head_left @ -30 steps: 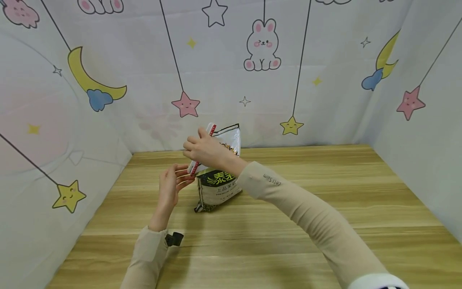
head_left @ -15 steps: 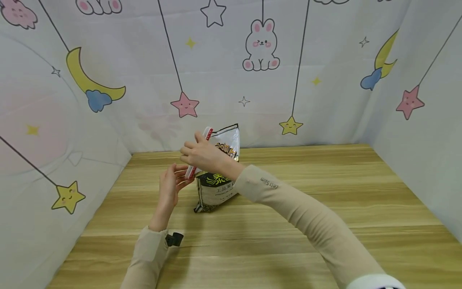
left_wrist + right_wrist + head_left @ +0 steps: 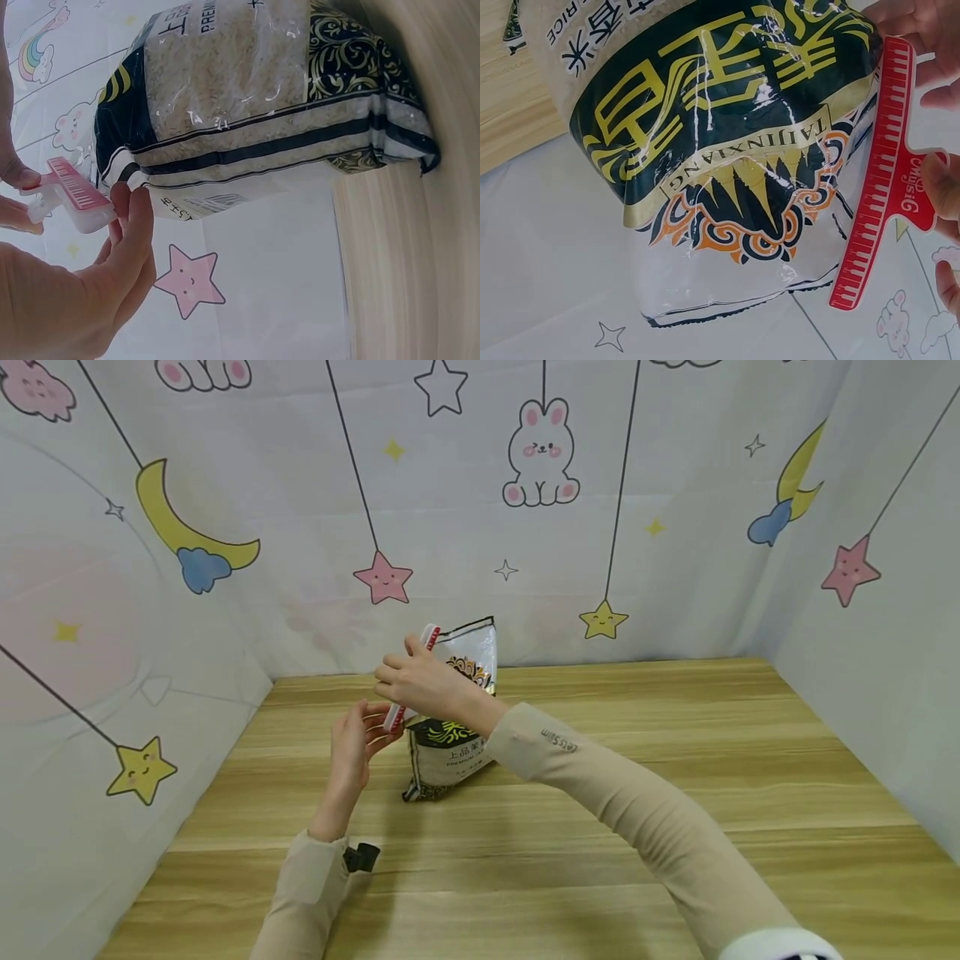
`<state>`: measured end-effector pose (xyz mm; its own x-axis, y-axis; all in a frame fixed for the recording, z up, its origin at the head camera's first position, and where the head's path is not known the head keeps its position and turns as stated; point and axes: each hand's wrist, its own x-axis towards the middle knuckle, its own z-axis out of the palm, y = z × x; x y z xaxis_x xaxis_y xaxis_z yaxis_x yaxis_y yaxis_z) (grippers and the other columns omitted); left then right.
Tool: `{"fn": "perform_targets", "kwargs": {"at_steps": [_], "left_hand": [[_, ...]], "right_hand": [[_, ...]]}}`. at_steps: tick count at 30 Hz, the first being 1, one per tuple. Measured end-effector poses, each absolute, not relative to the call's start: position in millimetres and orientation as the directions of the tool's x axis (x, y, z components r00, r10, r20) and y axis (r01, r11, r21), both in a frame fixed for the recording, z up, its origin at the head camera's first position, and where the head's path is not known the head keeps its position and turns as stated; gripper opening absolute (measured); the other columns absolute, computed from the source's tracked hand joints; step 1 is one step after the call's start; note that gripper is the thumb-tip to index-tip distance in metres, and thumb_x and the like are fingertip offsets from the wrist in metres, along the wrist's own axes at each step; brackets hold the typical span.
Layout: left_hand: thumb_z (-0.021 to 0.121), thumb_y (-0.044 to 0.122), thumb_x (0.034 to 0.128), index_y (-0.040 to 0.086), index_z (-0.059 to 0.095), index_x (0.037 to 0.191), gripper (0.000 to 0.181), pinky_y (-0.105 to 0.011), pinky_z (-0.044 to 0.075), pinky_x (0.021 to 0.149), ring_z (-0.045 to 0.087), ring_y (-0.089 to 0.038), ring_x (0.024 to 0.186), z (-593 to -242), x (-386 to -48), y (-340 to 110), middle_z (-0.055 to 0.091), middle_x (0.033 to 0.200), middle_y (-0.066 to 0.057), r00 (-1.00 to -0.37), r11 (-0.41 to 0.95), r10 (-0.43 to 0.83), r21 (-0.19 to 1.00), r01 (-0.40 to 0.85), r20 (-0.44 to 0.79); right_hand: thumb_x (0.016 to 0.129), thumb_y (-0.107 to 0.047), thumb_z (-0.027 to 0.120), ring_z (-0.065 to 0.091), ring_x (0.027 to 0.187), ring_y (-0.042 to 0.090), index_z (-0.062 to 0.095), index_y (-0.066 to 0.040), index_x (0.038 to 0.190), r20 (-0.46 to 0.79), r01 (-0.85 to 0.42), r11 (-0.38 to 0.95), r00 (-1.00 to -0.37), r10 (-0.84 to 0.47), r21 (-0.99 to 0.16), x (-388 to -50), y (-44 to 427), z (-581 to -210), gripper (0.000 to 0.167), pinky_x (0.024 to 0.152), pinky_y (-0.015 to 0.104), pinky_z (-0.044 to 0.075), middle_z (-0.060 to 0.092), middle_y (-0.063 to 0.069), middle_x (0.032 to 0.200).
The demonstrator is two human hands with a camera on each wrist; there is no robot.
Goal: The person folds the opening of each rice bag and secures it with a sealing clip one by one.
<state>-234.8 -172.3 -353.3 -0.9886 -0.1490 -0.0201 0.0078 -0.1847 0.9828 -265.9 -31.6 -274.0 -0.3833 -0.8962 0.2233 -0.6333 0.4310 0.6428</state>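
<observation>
A plastic bag of rice (image 3: 450,762), dark green and white with gold lettering, stands upright on the table. My right hand (image 3: 426,683) pinches the handle of a red and white clip (image 3: 875,176) printed with piano keys. The clip lies slanted along the bag's left side edge; whether its jaws bite the plastic I cannot tell. My left hand (image 3: 349,748) is at the clip's lower end, its fingers fairly straight and touching near the clip and the bag's edge (image 3: 127,161). In the head view my right hand hides the clip's middle.
The wooden table (image 3: 600,827) reaches back to a white cloth backdrop (image 3: 315,527) printed with stars, moons and a rabbit. More cloth hangs at both sides. A small black device (image 3: 362,857) sits at my left wrist.
My right hand and the clip have shifted slightly left and down along the bag's edge, then come nearly to rest. My left hand has stayed in place.
</observation>
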Motion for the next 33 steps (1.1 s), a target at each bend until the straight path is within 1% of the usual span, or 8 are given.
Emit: {"fn": "perform_targets", "kwargs": {"at_steps": [4,6,11,18,23,27,29,33], "left_hand": [[0.031,0.025,0.0969,-0.01,0.051,0.106,0.042,-0.025,0.056,0.067,0.063,-0.009,0.063,-352.2,-234.0,-171.9,0.062,0.072,0.005,-0.991,-0.155,-0.137,0.988,0.011,-0.01],[0.031,0.025,0.097,-0.011,0.051,0.109,0.043,-0.025,0.056,0.068,0.063,-0.009,0.064,-351.8,-233.7,-172.1,0.062,0.073,0.005,-0.992,-0.127,-0.129,0.992,0.014,-0.003],[0.03,0.024,0.0973,-0.009,0.051,0.114,0.043,-0.029,0.057,0.071,0.065,-0.01,0.068,-350.4,-231.8,-173.2,0.06,0.082,0.003,-0.993,-0.024,-0.111,0.999,0.031,0.028],[0.03,0.024,0.0971,-0.006,0.052,0.115,0.041,-0.03,0.057,0.072,0.065,-0.01,0.07,-349.6,-230.3,-172.5,0.056,0.104,-0.016,-0.993,0.044,-0.111,0.999,0.026,0.031],[0.032,0.023,0.0965,-0.005,0.053,0.116,0.04,-0.028,0.057,0.07,0.066,-0.012,0.073,-349.9,-229.7,-172.1,0.056,0.102,-0.014,-0.993,0.076,-0.108,0.997,0.029,0.037],[0.033,0.021,0.096,-0.006,0.053,0.116,0.039,-0.025,0.057,0.066,0.063,-0.004,0.069,-349.2,-228.5,-171.8,0.055,0.106,-0.018,-0.994,0.109,-0.103,0.993,0.036,0.047],[0.035,0.02,0.0958,-0.006,0.052,0.117,0.037,-0.022,0.056,0.063,0.06,-0.001,0.068,-348.2,-227.7,-171.3,0.054,0.11,-0.021,-0.993,0.13,-0.106,0.991,0.038,0.052],[0.041,0.017,0.0941,-0.004,0.052,0.118,0.034,-0.018,0.054,0.059,0.055,-0.002,0.072,-346.7,-226.4,-169.8,0.052,0.115,-0.024,-0.99,0.191,-0.121,0.981,0.043,0.067]], "right_hand": [[0.086,-0.015,0.054,0.05,0.107,0.01,0.058,-0.021,0.111,0.221,-0.637,0.438,-0.393,-0.893,0.635,-267.2,-29.1,-273.7,0.026,0.1,0.039,0.037,0.057,-0.008,0.114],[0.087,-0.014,0.054,0.048,0.113,0.011,0.056,-0.02,0.115,0.212,-0.649,0.443,-0.404,-0.89,0.619,-268.5,-27.0,-272.7,0.029,0.103,0.041,0.035,0.055,-0.007,0.12],[0.088,-0.01,0.053,0.038,0.128,0.014,0.047,-0.022,0.128,0.199,-0.677,0.461,-0.431,-0.88,0.573,-273.0,-19.8,-270.6,0.043,0.107,0.043,0.03,0.043,-0.005,0.137],[0.085,-0.01,0.057,0.039,0.127,0.014,0.042,-0.029,0.133,0.244,-0.701,0.514,-0.456,-0.856,0.494,-277.5,-10.8,-270.6,0.053,0.104,0.044,0.031,0.038,-0.004,0.14],[0.086,-0.009,0.056,0.039,0.127,0.014,0.031,-0.029,0.138,0.251,-0.711,0.568,-0.51,-0.823,0.415,-279.9,-4.7,-270.4,0.061,0.103,0.045,0.031,0.037,-0.004,0.141],[0.088,-0.007,0.054,0.038,0.128,0.014,0.029,-0.025,0.14,0.272,-0.704,0.602,-0.537,-0.798,0.376,-283.0,0.1,-271.6,0.06,0.106,0.048,0.028,0.039,-0.004,0.14],[0.089,-0.008,0.053,0.037,0.128,0.013,0.03,-0.023,0.139,0.293,-0.691,0.613,-0.539,-0.79,0.382,-284.8,1.8,-272.5,0.057,0.104,0.047,0.029,0.04,-0.004,0.139],[0.091,-0.016,0.05,0.035,0.129,0.014,0.034,-0.022,0.138,0.345,-0.657,0.645,-0.545,-0.764,0.39,-287.8,5.2,-274.3,0.05,0.099,0.044,0.031,0.039,-0.003,0.14]]}}
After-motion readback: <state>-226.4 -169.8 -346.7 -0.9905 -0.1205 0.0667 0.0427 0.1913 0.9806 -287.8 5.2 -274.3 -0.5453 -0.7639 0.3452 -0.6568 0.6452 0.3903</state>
